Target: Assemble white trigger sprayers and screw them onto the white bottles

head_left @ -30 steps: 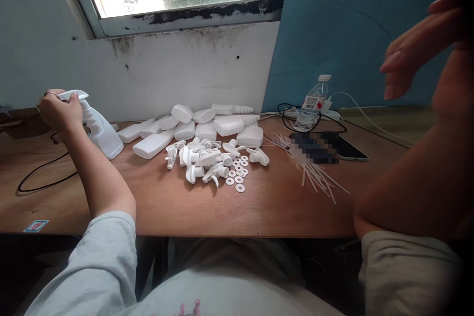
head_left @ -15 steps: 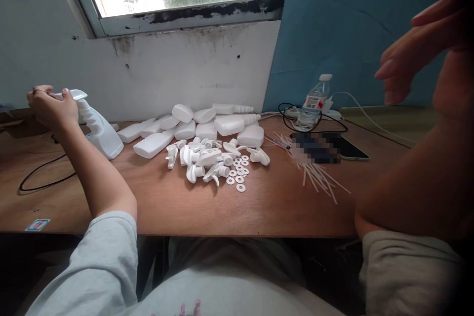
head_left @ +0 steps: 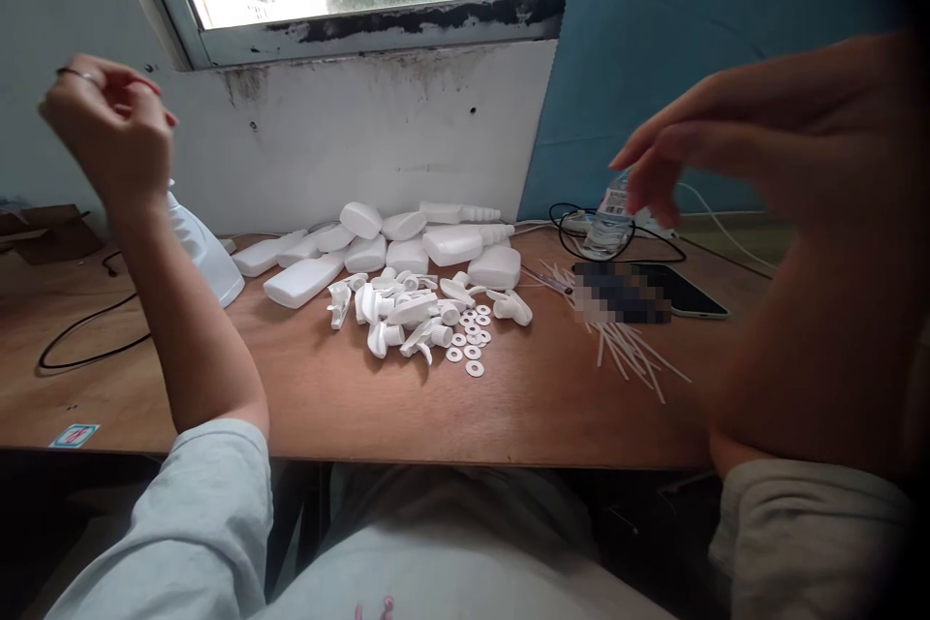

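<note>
My left hand [head_left: 108,121] is raised above the table at the left, its fingers curled in and nothing visible in them. Behind my left forearm a white spray bottle [head_left: 203,257] stands on the table; its upper part is hidden by the wrist. At the right my right hand [head_left: 741,131] hangs in the air with its fingers bent and apart, holding nothing, in front of a clear water bottle [head_left: 608,231]. Between my arms lie several white bottles [head_left: 305,279], a heap of white trigger spray heads [head_left: 411,310] and small white washers [head_left: 474,352].
Thin white tubes [head_left: 629,349] lie at the right, partly under a blurred-out patch, beside a dark phone or tablet [head_left: 687,291]. Black cables [head_left: 87,329] cross the table [head_left: 465,421]. A cardboard box [head_left: 50,232] sits far left. A wall and window stand behind.
My left hand has come off the spray bottle's trigger head and risen, leaving the bottle standing. The right hand has swung left and turned, now overlapping the water bottle.
</note>
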Demonstrator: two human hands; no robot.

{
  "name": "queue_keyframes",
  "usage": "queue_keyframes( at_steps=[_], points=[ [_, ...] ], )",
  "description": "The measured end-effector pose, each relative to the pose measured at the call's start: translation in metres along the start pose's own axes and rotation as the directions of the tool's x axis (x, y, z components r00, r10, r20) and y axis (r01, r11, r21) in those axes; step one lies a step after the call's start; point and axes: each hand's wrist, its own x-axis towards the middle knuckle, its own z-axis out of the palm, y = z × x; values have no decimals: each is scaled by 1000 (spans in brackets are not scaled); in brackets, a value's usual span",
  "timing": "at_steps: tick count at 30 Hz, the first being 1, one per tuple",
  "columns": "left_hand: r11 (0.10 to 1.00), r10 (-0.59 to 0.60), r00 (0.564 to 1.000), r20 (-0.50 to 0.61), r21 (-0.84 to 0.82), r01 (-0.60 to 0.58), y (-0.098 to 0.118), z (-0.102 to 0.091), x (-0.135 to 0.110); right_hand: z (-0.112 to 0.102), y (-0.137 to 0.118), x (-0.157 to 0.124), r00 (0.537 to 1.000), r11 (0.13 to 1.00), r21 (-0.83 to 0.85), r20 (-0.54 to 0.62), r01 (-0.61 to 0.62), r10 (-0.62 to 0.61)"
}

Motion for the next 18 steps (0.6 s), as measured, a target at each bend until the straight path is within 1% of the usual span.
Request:
queue_keyframes(
  at_steps=[1,2,3,4,5,6,7,8,9,10,11,12,13,14,16,18],
  points=[
    [999,38,999,14,-27,-37,19,6,-7,4,3,3,997,999,-46,77,-15,18],
    [995,82,993,91,-69,-76,40,11,-16,8,10,6,983,995,-94,173,-39,55],
    [985,139,975,172,-130,-118,61,15,-28,13,19,8,955,988,-139,277,-66,103],
    [963,227,937,267,-205,-175,82,20,-43,19,31,9,914,975,-192,365,-109,174],
    [936,304,888,344,-283,-211,101,23,-61,26,44,8,878,961,-246,424,-126,223],
    [898,387,811,439,-380,-223,117,26,-82,35,58,5,839,949,-290,480,-123,256],
    [853,456,721,522,-488,-186,130,28,-104,44,72,0,807,938,-329,524,-104,273],
    [817,500,634,590,-565,-119,139,29,-127,54,84,-7,767,927,-365,572,-82,292],
    [784,546,546,636,-617,-66,146,29,-150,65,96,-14,740,917,-391,595,-76,314],
    [761,586,455,670,-649,-25,151,26,-172,75,107,-23,726,909,-410,603,-72,330],
    [732,625,385,679,-681,12,154,22,-193,84,116,-31,731,902,-428,595,-66,335],
    [692,667,348,659,-721,38,156,16,-212,92,124,-39,733,895,-443,590,-57,339],
    [657,701,324,635,-752,52,157,10,-227,99,131,-46,725,894,-446,602,-41,334],
    [621,731,310,609,-781,68,158,2,-240,103,137,-51,716,896,-443,617,-28,327],
    [558,776,283,563,-823,107,159,-10,-259,108,144,-57,698,899,-437,641,-12,320],
    [543,792,254,556,-830,123,158,-17,-269,107,146,-57,705,904,-428,639,-9,309]
  ],
)
